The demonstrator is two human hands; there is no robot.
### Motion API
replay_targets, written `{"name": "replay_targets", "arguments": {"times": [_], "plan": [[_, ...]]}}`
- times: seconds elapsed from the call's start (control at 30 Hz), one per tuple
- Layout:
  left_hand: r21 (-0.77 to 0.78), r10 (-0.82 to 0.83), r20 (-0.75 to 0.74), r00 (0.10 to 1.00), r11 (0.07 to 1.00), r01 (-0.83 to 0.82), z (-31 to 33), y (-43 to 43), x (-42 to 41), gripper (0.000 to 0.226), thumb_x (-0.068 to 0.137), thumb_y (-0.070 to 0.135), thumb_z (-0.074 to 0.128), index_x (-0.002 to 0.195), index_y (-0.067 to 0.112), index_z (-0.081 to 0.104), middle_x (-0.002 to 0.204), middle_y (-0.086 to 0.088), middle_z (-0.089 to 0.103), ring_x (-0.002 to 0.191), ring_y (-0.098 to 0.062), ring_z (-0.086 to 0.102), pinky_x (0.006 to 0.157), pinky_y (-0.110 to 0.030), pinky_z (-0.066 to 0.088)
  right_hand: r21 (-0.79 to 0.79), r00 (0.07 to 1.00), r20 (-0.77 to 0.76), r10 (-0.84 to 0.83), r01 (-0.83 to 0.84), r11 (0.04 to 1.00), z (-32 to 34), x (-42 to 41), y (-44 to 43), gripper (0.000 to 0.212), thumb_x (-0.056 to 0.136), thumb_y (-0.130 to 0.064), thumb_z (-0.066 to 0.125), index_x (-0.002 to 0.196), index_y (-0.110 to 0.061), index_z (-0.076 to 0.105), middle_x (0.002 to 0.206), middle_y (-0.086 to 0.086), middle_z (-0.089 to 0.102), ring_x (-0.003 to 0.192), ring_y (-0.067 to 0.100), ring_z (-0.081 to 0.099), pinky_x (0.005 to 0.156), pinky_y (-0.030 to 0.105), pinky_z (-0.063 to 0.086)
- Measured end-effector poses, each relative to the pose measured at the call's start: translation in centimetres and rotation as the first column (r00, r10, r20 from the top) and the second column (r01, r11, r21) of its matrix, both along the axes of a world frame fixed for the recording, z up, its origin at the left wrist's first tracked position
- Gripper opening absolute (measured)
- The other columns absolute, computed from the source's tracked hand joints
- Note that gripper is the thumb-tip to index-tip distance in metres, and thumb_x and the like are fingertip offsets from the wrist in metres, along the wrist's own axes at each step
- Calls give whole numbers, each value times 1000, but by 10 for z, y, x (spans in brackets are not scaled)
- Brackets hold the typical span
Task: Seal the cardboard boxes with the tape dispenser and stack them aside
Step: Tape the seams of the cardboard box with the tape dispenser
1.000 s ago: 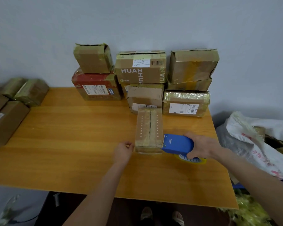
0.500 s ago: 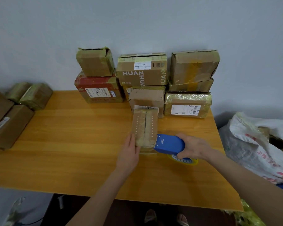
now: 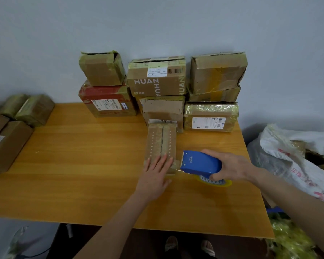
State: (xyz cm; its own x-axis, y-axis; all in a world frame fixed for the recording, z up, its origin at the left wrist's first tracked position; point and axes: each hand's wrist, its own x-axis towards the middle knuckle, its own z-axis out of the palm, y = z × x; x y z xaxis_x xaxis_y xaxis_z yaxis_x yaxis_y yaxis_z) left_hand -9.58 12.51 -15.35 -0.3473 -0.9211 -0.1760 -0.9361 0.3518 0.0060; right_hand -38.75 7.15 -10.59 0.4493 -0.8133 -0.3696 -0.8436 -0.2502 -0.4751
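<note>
A small narrow cardboard box point(image 3: 162, 141) with rows of white dots and a centre seam lies on the wooden table point(image 3: 82, 165). My left hand point(image 3: 155, 174) rests flat on the box's near end, fingers spread. My right hand point(image 3: 230, 166) grips the blue tape dispenser point(image 3: 200, 162), whose front edge sits at the box's near right corner. A yellow tape roll point(image 3: 215, 182) shows beneath the dispenser, with a strip of clear tape running to the box.
Several taped boxes point(image 3: 157, 79) are stacked against the wall behind the small box. More boxes point(image 3: 7, 143) lie at the table's left edge. A white sack point(image 3: 297, 156) with packaging sits right of the table.
My left hand has moved from the box's left side onto its near top and now lies flat. The box has shifted slightly toward the stack. The dispenser stays at the box's right near corner.
</note>
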Motion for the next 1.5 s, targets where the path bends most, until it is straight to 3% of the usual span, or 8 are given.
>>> {"name": "replay_targets", "arguments": {"times": [0.37,0.53,0.7,0.87,1.13,1.23,1.4,1.5], "plan": [[-23,5,-43,999,1000,-6,2,-1,2,71,99,52,30,143,34,-22,159,6,-16,146,-13,-17,115,-38,-17,72,998,-61,30,-25,997,6,-12,-10,89,73,-48,69,143,-58,16,105,-22,49,94,8,51,71,25,45],[-30,8,-64,998,999,-10,0,0,2,72,99,51,33,144,33,-20,159,6,-15,147,-14,-13,117,-38,-15,27,977,-202,71,-67,997,10,-19,-8,83,71,-52,67,138,-59,19,96,-25,49,90,5,49,71,26,44],[-44,6,-57,998,999,-8,-2,0,1,76,98,52,36,144,34,-22,160,4,-15,147,-15,-13,119,-41,-12,-45,939,-312,144,-166,985,6,27,-8,70,76,-55,61,138,-51,27,89,-17,48,85,12,50,63,27,41],[-49,1,-45,999,999,-3,-2,0,1,79,97,54,37,143,36,-24,158,5,-18,147,-16,-14,117,-40,-15,17,909,-387,153,-159,987,5,51,-16,79,76,-55,61,144,-52,20,96,-11,52,88,15,49,65,29,43],[-48,-2,-56,998,999,0,-1,-1,1,78,97,51,40,144,36,-21,161,4,-12,148,-16,-11,116,-40,-15,136,903,-399,161,-115,984,15,61,-29,58,70,-53,65,123,-49,41,96,-11,58,79,13,52,62,28,43],[-30,4,-63,998,1000,-6,-1,-1,0,77,97,50,40,143,38,-21,161,4,-12,148,-16,-12,117,-40,-14,81,868,-471,158,-136,987,8,68,-23,50,68,-55,63,115,-40,51,81,-10,57,69,11,50,55,26,39],[-5,5,-65,998,1000,-5,1,-3,1,75,98,51,38,142,38,-22,161,4,-13,148,-16,-11,119,-41,-11,147,936,-344,70,-20,989,14,55,-30,63,61,-55,64,122,-46,49,90,-11,62,81,13,57,62,28,48],[10,13,-80,997,1000,-12,2,-3,1,74,98,52,37,143,37,-20,160,5,-13,148,-15,-11,115,-38,-17,202,981,-67,-183,193,960,15,30,-33,59,65,-47,73,121,-37,54,102,-6,65,91,17,61,81,39,55]]}}
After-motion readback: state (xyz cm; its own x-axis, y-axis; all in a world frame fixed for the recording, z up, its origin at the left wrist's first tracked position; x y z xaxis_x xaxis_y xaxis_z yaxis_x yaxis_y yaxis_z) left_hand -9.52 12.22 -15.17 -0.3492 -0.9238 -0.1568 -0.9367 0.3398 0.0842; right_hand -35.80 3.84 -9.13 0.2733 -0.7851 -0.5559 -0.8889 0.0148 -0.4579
